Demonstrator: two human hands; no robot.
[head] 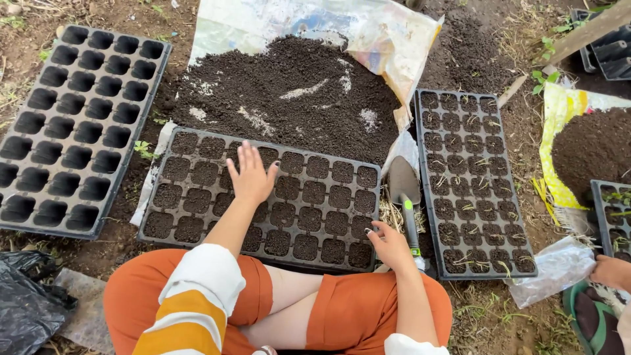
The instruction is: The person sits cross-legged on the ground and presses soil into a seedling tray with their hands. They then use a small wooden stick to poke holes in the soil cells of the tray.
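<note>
– the seed tray under her left hand?
– thin black plastic, matt, dusted with crumbly dark soil.
– and the sheet beneath the heap?
– glossy, crinkled plastic sacking.
– the trowel by her right hand?
– dull grey metal blade, smooth plastic handle, green and black.
– her shorts?
– soft, matt orange cloth.

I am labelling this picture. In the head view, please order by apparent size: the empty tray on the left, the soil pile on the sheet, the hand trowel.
1-2. Soil pile and empty tray: they look alike, so I do not rank them.
3. Hand trowel: clearly smallest.
</note>
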